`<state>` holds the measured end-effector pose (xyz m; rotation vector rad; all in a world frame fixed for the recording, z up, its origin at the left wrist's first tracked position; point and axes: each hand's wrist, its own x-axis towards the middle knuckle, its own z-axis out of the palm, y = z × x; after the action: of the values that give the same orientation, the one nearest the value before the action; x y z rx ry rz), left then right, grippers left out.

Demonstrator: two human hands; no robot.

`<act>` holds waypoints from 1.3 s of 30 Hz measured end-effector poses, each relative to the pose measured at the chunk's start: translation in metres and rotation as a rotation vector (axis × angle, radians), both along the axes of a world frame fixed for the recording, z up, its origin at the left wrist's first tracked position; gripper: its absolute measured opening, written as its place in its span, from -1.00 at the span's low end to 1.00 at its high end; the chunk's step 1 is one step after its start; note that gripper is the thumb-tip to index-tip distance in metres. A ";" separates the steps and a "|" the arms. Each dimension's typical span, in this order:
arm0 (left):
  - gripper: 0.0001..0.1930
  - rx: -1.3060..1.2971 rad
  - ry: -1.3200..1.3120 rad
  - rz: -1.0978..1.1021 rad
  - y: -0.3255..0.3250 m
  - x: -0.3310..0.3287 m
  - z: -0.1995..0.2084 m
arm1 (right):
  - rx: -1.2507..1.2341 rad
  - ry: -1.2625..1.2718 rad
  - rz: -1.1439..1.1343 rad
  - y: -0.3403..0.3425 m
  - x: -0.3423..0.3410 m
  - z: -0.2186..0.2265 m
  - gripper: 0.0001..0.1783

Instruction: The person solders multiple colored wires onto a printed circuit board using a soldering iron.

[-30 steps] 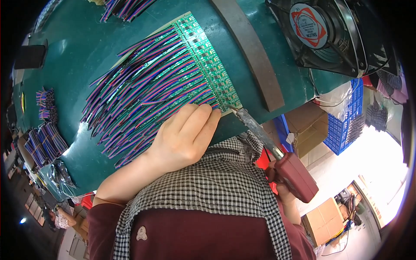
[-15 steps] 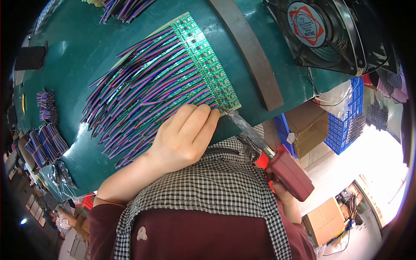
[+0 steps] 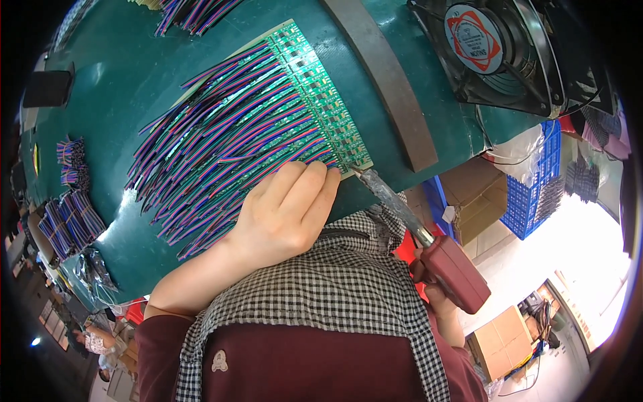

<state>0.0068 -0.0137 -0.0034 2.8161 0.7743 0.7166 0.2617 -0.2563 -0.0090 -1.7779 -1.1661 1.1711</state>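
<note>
A green circuit board panel [image 3: 331, 110] lies on the table with rows of small components, and many red, blue and black wires [image 3: 221, 144] fan out from it to the left. My left hand [image 3: 288, 208] is closed at the panel's near corner, its fingertips pinching wire ends against the board. From below right, my right hand [image 3: 439, 295] grips the maroon handle of a soldering iron [image 3: 459, 275], partly hidden behind it. The iron's metal barrel slants up to the left, its tip close to the panel's near corner, just right of my left fingertips. Whether the tip touches cannot be made out.
A dark curved bar [image 3: 388, 84] lies right of the panel, with a black fan [image 3: 499, 53] beyond it. Bundled wires [image 3: 74, 221] sit at the left. Off the table's right side are a cardboard box [image 3: 475, 194] and a blue crate [image 3: 536, 181].
The soldering iron has shifted slightly to the right, its tip a little higher, and my right hand moved with it. My left hand and the panel stay in place.
</note>
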 end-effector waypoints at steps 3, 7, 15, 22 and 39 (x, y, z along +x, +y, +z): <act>-0.73 -0.006 -0.010 -0.011 0.000 -0.001 -0.001 | 0.019 -0.080 0.028 0.003 -0.002 0.001 -0.22; -0.72 -0.030 -0.015 -0.023 -0.001 -0.002 0.000 | 0.024 -0.029 -0.009 0.014 -0.007 0.006 -0.22; -0.71 -0.038 -0.016 -0.030 -0.001 -0.003 0.000 | 0.287 -0.159 0.112 0.041 -0.008 0.011 -0.21; -0.72 -0.008 0.000 -0.024 -0.002 -0.002 0.000 | 0.199 -0.075 0.034 0.040 -0.011 0.015 -0.23; -0.71 -0.008 -0.009 -0.019 -0.004 0.002 0.003 | 0.277 -0.171 0.106 0.036 -0.006 0.013 -0.25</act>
<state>0.0086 -0.0175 0.0000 2.8072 0.7460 0.7211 0.2554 -0.2201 0.0038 -1.6436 -1.4626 0.8782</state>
